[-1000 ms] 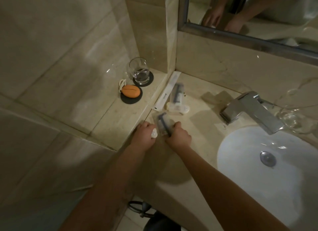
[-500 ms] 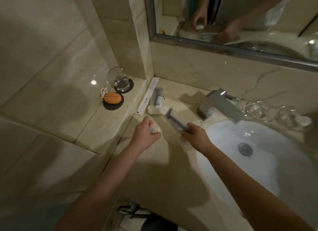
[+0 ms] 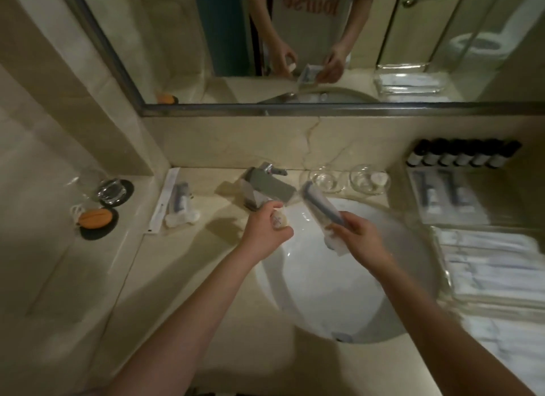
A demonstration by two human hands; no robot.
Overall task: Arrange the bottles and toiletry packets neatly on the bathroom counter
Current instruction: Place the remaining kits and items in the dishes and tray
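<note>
Toiletries held above the sink [image 3: 324, 292]
The left hand [image 3: 265, 233] curls around a small white item [image 3: 279, 220]; the right hand [image 3: 359, 242] pinches a clear packet [image 3: 320, 208]. 6 dark bottles [image 3: 460, 157] line the back wall.

The left forearm [image 3: 188, 316] and right forearm [image 3: 442, 322] are bare. In the steel-framed wall mirror [image 3: 324, 109], a loose pale short-sleeved T-shirt [image 3: 306, 30] shows reddish-orange block lettering [image 3: 306, 0] on the chest.

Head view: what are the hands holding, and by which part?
Left hand grips a small pale round item, fingers wrapped round its body; what it is cannot be told. Right hand pinches the clear toiletry packet by its near end.
</note>
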